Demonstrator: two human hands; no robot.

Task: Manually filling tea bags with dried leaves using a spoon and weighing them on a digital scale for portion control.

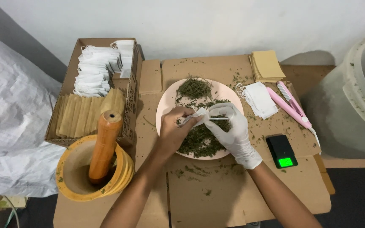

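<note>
Small white sachet point(199, 115) held open above herb-strewn plate point(165, 109).

Over a pink plate point(168, 101) of dried green herbs point(201, 139) near the middle of the cardboard-covered table point(216, 198), the bare left hand point(175, 126) pinches a small white filter bag point(199, 115), while the white-gloved right hand point(233, 128) holds a thin tool point(219, 119) at its mouth. A yellow mortar point(70, 177) with a wooden pestle point(104, 143) stands at the near left corner; a small black scale point(281, 151) sits toward the right edge
</note>
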